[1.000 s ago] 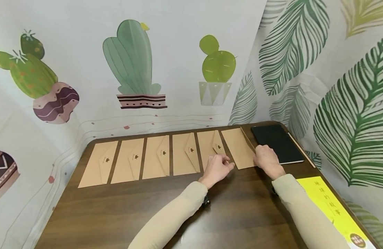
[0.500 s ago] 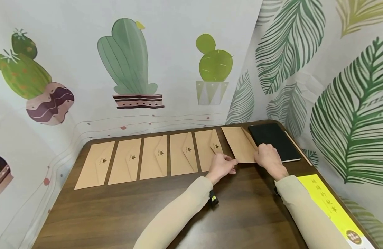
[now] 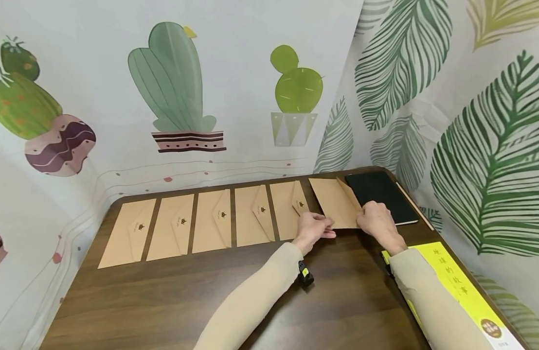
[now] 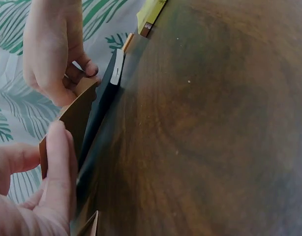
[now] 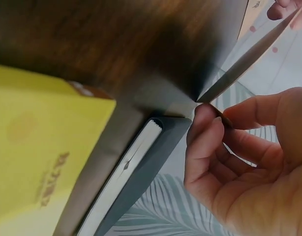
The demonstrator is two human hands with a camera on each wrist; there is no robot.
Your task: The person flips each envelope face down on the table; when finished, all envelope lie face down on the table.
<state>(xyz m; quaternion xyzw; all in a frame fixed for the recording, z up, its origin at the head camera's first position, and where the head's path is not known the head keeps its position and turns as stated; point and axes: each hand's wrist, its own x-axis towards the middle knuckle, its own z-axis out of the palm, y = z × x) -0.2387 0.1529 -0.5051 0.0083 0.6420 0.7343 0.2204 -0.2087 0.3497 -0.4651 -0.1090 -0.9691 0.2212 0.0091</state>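
A brown kraft envelope (image 3: 332, 201), its flap partly raised, is held between my two hands at the right end of a row. My left hand (image 3: 312, 230) pinches its near left corner between thumb and fingers. At the right, my right hand (image 3: 379, 223) pinches the flap side near the front corner. The left wrist view shows the envelope (image 4: 81, 117) tilted, its near edge above the table. In the right wrist view, thumb and fingertips of the right hand (image 5: 239, 162) meet at the envelope's corner.
Several matching envelopes (image 3: 210, 223) with crown prints lie in a row to the left on the brown table (image 3: 164, 301). A black notebook (image 3: 383, 194) lies beyond my right hand, with a thin stick (image 3: 414, 206) beside it. A yellow book (image 3: 453, 282) lies near the right edge.
My left hand has moved right and taken hold of the envelope's near left corner. The envelope's near edge has come up off the table. The head view has shifted slightly right.
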